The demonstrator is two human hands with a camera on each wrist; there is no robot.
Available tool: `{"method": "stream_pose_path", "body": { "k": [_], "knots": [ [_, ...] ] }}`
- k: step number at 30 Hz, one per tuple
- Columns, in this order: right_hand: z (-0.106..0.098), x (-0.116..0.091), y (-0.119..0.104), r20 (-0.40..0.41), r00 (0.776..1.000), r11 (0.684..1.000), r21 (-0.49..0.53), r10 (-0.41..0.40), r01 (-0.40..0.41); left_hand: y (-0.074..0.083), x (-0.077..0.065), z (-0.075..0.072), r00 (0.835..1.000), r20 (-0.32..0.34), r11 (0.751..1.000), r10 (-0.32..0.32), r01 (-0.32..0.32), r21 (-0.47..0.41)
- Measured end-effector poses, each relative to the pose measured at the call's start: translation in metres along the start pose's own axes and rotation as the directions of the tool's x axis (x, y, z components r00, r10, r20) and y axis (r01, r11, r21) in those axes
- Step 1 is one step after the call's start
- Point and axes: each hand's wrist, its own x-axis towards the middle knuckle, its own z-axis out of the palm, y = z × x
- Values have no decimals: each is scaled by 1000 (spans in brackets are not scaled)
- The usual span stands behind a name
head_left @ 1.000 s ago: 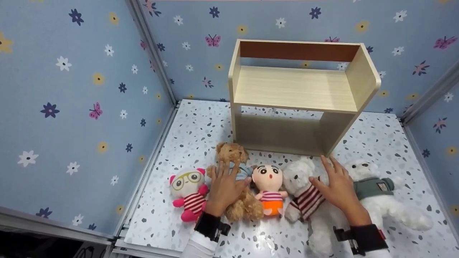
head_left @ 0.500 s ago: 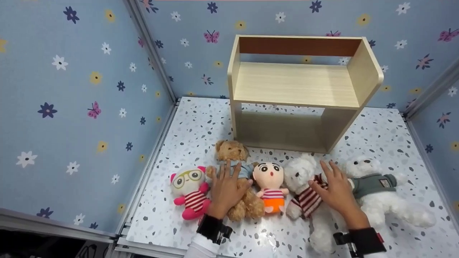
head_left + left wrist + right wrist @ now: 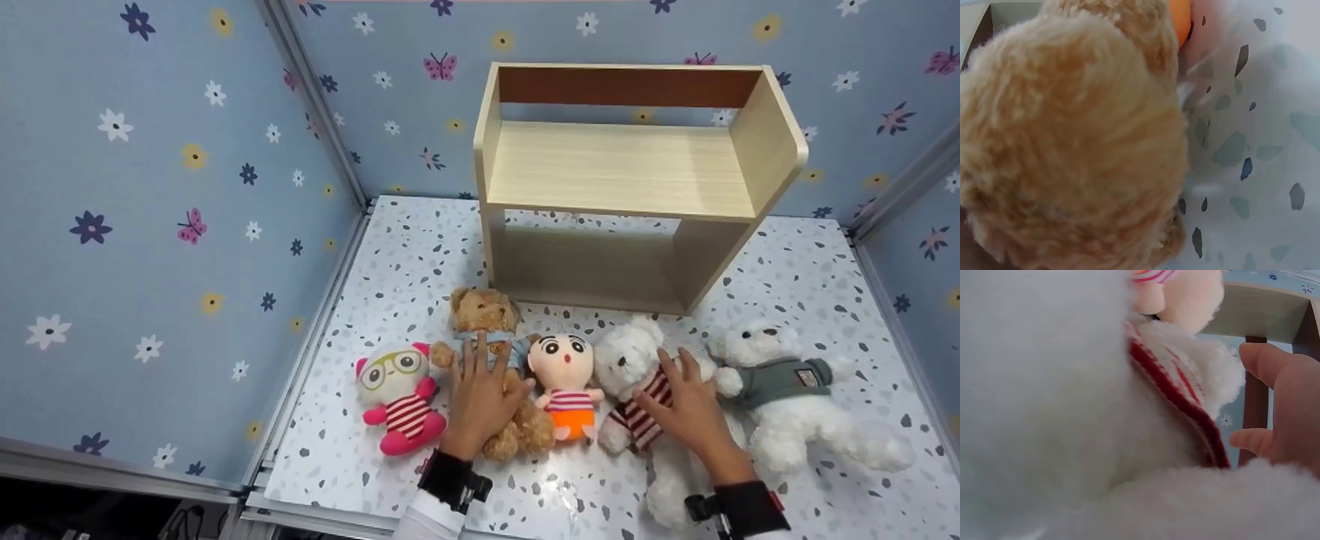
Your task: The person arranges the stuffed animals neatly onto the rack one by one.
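Observation:
In the head view, my left hand (image 3: 484, 401) is spread over the brown teddy bear (image 3: 486, 311) in a light blue top; whether it touches the bear I cannot tell. Brown fur (image 3: 1072, 140) fills much of the left wrist view. With fingers extended, my right hand (image 3: 694, 412) is over the white bear (image 3: 630, 356) in a red-and-white striped sweater. The right wrist view shows that sweater (image 3: 1179, 388) close to part of the hand (image 3: 1292, 405). Between the hands lies a doll (image 3: 568, 382) in orange shorts. Neither hand grips anything.
A pink-and-grey panda plush (image 3: 397, 397) lies to the left. At the right is another white bear (image 3: 780, 390) in a green sweater. Behind the toys stands a two-tier wooden shelf (image 3: 622, 169). Patterned walls (image 3: 180, 262) enclose the speckled table (image 3: 405, 247).
My right hand has shifted left, further over the striped-sweater bear. The left hand has edged right across the brown bear. The head view has tilted slightly; the toys keep their places.

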Motion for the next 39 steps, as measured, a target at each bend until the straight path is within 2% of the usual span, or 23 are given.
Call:
{"method": "stream_pose_path", "body": {
  "k": [5, 11, 17, 25, 33, 39],
  "knots": [
    [11, 0, 0, 4, 1000, 998, -70, -1, 1, 7, 1, 2, 1000, -12, 1000, 0, 0, -20],
    [18, 3, 4, -6, 1000, 993, -117, 5, -5, 17, -2, 2, 1000, -24, 1000, 5, -5, 16],
    [22, 5, 6, -7, 999, 989, -145, 37, -38, 31, -8, 4, 1000, 7, 1000, 9, -9, 24],
    [25, 11, 10, -16, 997, 990, -117, 81, -82, 53, -12, 8, 993, 46, 994, 110, -112, 22],
    [29, 8, 16, -56, 993, 988, -105, 108, -114, 82, -13, 15, 971, -39, 970, 234, -236, -52],
    [31, 4, 21, -74, 991, 988, -104, 108, -115, 110, -18, 35, 961, -75, 959, 265, -271, -81]
  ]
}}
